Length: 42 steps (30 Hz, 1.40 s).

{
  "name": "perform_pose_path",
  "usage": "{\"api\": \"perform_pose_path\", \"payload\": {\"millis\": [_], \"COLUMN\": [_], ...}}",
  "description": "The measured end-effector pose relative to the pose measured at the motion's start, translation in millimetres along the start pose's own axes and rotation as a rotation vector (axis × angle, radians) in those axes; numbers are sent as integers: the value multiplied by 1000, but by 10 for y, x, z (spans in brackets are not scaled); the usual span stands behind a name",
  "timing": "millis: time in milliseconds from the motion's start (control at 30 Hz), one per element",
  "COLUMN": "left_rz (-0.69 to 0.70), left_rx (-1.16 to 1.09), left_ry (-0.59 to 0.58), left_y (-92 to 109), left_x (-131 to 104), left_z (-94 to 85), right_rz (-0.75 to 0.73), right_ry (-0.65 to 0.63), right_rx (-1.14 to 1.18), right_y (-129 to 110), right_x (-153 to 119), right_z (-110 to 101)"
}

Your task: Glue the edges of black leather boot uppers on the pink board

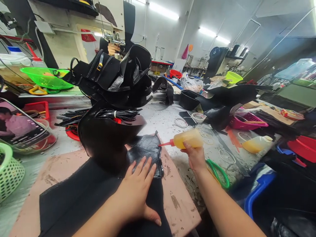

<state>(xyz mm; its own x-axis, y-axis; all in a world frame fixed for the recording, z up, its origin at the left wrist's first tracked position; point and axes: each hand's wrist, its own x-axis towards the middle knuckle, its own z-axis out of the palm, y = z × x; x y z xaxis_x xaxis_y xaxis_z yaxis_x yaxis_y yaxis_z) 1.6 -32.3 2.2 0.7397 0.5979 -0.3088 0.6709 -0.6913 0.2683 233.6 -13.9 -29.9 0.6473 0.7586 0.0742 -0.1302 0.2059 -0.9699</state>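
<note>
My left hand (139, 186) lies flat with spread fingers on a black leather piece (145, 148), which has a zipper along its right edge. In my right hand (195, 154) is a squeeze bottle (189, 138) of yellowish liquid, tipped on its side. Its thin red nozzle (166, 143) points left, and the tip is at the piece's zippered edge. Larger black material (98, 194) spreads beneath my left hand over a pink board (181, 197). A dark curved leather panel (106, 138) stands up just beyond my left fingers.
Stacked black leather parts (118, 75) rise at the back. A light green perforated basket (11, 174) stands at the left. Toward the right are a green ring (222, 176), a roll of tape (198, 117) and another bottle (256, 144). A person's hand (113, 49) shows by a machine behind.
</note>
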Motion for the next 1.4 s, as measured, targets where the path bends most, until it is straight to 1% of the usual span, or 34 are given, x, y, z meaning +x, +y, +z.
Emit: {"api": "perform_pose_path", "payload": {"millis": [233, 600, 967, 1233, 1400], "left_rz": [-4, -14, 9, 13, 21], "left_rx": [15, 57, 52, 65, 70], "left_ry": [-8, -30, 6, -3, 32], "left_y": [9, 40, 21, 15, 18], "left_x": [-2, -10, 8, 4, 16], "left_z": [-11, -43, 6, 17, 25], "right_rz": [-36, -20, 22, 7, -22], "right_ry": [13, -11, -44, -64, -80], "right_rx": [-23, -43, -31, -28, -50], "right_y": [19, -13, -101, -119, -136], "right_x": [2, -88, -177, -214, -279], "right_z": [2, -12, 4, -40, -86]}}
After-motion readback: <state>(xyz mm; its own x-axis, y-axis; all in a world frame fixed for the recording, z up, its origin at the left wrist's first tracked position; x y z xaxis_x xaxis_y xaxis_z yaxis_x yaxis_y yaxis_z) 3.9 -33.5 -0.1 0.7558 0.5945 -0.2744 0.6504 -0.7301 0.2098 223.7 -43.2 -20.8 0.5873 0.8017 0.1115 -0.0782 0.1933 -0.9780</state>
